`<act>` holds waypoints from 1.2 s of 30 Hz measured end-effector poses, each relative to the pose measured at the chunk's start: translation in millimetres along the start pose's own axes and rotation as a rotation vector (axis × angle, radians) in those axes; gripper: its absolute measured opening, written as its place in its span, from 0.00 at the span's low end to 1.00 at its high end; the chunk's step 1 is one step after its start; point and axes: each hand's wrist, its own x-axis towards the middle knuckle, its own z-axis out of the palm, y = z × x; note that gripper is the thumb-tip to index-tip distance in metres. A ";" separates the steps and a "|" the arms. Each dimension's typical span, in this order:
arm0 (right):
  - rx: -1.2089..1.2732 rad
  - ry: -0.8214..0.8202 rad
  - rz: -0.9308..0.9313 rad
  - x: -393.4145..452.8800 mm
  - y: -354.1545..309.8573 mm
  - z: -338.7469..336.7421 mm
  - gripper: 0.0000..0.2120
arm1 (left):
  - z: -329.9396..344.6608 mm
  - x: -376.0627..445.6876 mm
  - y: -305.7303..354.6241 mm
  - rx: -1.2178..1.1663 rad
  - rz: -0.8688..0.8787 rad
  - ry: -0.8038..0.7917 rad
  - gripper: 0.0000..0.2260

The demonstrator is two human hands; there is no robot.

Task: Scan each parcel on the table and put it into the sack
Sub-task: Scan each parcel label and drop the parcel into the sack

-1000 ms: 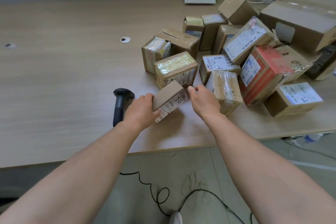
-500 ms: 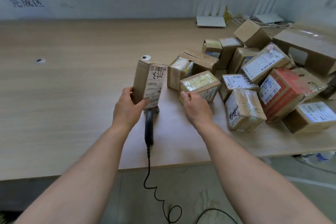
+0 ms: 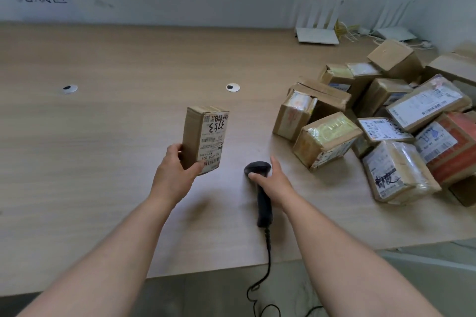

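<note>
Parcel [image 3: 204, 139], small stiff carton, likely light, gripped low by left hand [image 3: 175, 175]; right hand [image 3: 270, 179] closes on barcode scanner [image 3: 260, 188]

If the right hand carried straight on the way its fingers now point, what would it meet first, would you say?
The right hand already touches the barcode scanner; past its head lies bare table, with the parcel pile off to the right, though depth is uncertain.
</note>
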 end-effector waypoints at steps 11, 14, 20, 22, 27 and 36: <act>0.363 -0.094 0.025 23.8 2.9 10.9 0.24 | 0.9 7.5 -21.2 -0.009 -0.110 -0.008 0.23; 0.399 -0.115 0.027 16.0 1.1 4.4 0.26 | 3.1 5.4 -16.2 -0.024 -0.116 0.011 0.23; 0.421 -0.143 -0.093 -18.8 -5.9 -13.8 0.26 | 3.1 -8.2 -1.5 -0.052 -0.088 0.052 0.22; 0.405 -0.136 -0.165 -33.7 -13.1 -19.6 0.28 | 0.2 -13.4 3.9 -0.068 -0.073 0.058 0.22; 0.371 -0.151 -0.363 -75.2 -33.1 -34.5 0.31 | -9.0 -26.1 15.0 -0.107 -0.041 0.051 0.22; 0.441 -0.231 -0.565 -131.8 -56.5 -34.9 0.32 | -15.8 -42.3 24.5 -0.177 -0.003 0.067 0.21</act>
